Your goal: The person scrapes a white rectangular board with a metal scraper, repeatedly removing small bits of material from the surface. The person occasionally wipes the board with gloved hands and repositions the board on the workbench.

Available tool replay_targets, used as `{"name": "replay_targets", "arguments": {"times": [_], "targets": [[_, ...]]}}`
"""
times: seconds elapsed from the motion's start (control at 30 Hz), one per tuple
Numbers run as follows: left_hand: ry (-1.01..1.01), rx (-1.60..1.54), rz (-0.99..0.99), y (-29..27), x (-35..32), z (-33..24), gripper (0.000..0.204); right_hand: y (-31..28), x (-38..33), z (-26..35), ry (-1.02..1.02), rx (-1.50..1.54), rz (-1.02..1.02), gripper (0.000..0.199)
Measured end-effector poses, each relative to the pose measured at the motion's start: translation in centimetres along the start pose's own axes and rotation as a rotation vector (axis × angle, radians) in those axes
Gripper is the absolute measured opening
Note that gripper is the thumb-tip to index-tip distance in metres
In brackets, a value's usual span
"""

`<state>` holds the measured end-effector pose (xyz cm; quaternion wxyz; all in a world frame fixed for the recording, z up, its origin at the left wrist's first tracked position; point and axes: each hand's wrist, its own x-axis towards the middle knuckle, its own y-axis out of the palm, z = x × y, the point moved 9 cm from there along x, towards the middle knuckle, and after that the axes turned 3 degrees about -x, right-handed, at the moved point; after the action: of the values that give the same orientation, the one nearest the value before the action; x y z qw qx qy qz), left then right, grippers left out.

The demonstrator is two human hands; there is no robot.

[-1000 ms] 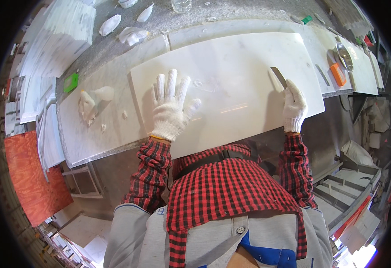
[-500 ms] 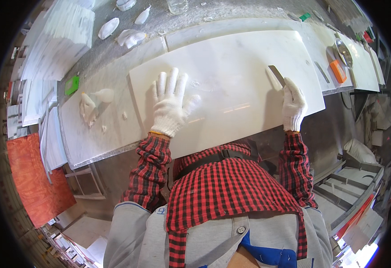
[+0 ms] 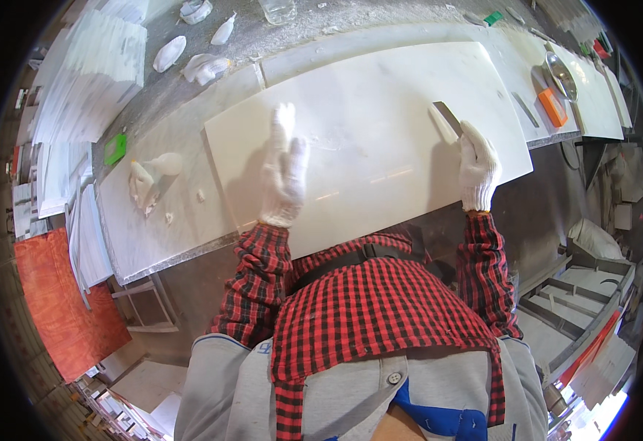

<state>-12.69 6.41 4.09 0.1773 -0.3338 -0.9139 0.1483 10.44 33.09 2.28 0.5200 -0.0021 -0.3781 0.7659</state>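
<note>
A polished white stone slab (image 3: pixel 365 162) lies before me on the bench. My left hand (image 3: pixel 285 173), in a white knit glove, is turned on its side over the left part of the slab. Its fingers are stretched out and it holds nothing; whether it touches the slab I cannot tell. My right hand (image 3: pixel 478 167), gloved the same way, is closed on a thin flat metal blade (image 3: pixel 446 116) above the slab's right part. The blade's dark strip points up and left from the fingertips, and its lower end is hidden in the hand.
On the left stand a green block (image 3: pixel 115 149), a crumpled white glove (image 3: pixel 142 185) and stacked white slabs (image 3: pixel 94 81). To the right are a metal bowl (image 3: pixel 561 76), an orange box (image 3: pixel 553 108) and a metal strip (image 3: pixel 525 109). White cloths (image 3: pixel 205 68) lie at the back.
My left hand has turned from palm-down with spread fingers onto its side. My right hand keeps the blade, nearly in place. The whole view has shifted slightly.
</note>
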Motion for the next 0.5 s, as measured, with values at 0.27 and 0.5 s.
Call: {"name": "replay_targets", "arguments": {"times": [0.27, 0.5], "targets": [[0.041, 0.292, 0.163, 4.4, 1.5, -1.9, 0.062, 0.1, 0.0, -0.3, 0.024, 0.025, 0.009, 0.022], [0.167, -0.089, 0.012, 4.4, 2.1, -2.9, 0.058, -0.1, 0.1, 0.2, 0.010, -0.002, 0.012, 0.022]]}}
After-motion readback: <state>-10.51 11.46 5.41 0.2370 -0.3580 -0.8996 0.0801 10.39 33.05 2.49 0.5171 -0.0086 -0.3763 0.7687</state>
